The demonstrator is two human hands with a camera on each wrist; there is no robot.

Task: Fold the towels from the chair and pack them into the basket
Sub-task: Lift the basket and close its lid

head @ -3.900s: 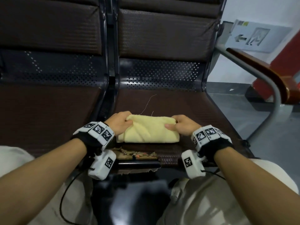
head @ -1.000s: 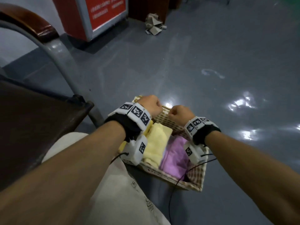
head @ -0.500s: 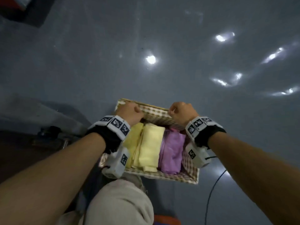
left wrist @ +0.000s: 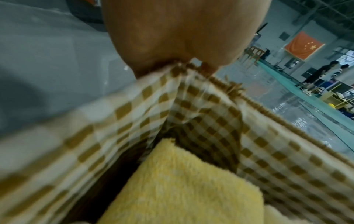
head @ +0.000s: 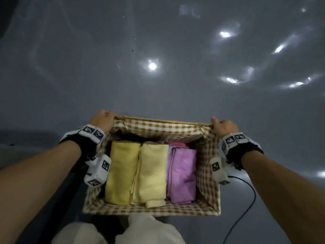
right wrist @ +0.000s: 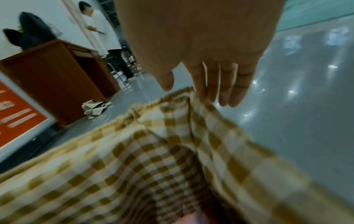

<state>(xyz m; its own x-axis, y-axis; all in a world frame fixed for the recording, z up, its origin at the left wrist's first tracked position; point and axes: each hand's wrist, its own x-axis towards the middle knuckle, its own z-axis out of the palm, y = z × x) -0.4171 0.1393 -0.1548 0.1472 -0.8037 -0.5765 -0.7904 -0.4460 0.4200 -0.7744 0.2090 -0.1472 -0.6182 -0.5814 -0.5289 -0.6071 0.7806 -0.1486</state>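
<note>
Head view: basket (head: 151, 209) holds yellow towels (head: 137, 171) beside purple towel (head: 182, 175).

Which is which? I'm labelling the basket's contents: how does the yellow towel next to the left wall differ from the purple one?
The yellow towel is yellow and lies against the basket's left wall; the purple towel is purple and sits toward the right, with a gap to the right wall. A paler yellow towel separates them. Both are folded into long bundles and lie side by side, running front to back.
</note>
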